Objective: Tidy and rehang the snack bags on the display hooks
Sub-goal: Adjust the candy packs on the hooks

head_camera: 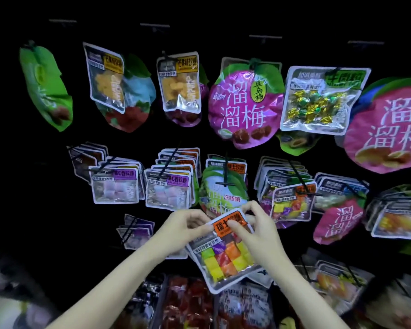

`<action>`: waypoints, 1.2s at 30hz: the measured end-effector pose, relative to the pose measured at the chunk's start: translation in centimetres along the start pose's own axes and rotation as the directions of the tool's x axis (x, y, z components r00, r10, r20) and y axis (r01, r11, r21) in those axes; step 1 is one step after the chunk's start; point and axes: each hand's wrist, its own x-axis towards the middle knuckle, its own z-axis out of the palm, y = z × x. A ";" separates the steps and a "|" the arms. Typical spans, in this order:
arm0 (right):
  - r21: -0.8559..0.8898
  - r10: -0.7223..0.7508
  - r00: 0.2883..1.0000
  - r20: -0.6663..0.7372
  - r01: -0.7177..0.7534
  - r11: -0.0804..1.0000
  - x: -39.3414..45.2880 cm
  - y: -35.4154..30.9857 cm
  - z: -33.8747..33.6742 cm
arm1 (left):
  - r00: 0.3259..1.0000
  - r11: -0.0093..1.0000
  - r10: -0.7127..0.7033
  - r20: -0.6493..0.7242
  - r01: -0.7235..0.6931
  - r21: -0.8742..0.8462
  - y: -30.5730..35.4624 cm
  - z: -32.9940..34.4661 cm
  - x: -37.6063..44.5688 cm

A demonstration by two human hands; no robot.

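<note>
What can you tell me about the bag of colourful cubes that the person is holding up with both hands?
The candy bag is a clear, glossy plastic pouch with a white edge and an orange label with dark characters at its top. Inside are square candies in yellow, orange, red, green and purple. It is tilted, top edge up toward the display, in front of the hanging packs. The left hand pinches its top left corner; the right hand grips its top right, thumb across the label. It hangs on no hook.

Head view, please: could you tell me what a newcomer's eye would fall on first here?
Probably the two hands, left hand and right hand, pinching the top of a bag of coloured cube sweets at lower centre. Next, the big magenta plum bag hanging above, with another at the right edge.
</note>
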 end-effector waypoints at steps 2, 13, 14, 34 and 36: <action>0.109 0.138 0.987 0.077 -0.146 0.983 0.5 0.9 0.8 | 1.000 1.000 0.005 -0.001 -0.005 0.012 -1.0 -0.7 -0.2; 0.183 0.287 0.948 0.137 -0.309 0.933 2.1 1.8 5.5 | 1.000 0.998 -0.025 -0.013 0.026 0.058 -3.8 -3.3 -0.2; 0.191 0.297 0.949 0.110 -0.313 0.930 2.2 1.8 5.3 | 0.999 0.998 -0.032 -0.015 0.032 0.050 -3.6 -3.2 0.2; 0.362 0.381 0.874 -0.301 -0.264 0.894 6.9 1.5 0.9 | 0.955 0.990 -0.110 -0.276 0.131 0.058 1.9 0.9 9.5; 0.368 0.399 0.870 -0.290 -0.284 0.885 7.6 1.8 0.9 | 0.949 0.987 -0.109 -0.297 0.138 0.080 1.9 1.0 9.9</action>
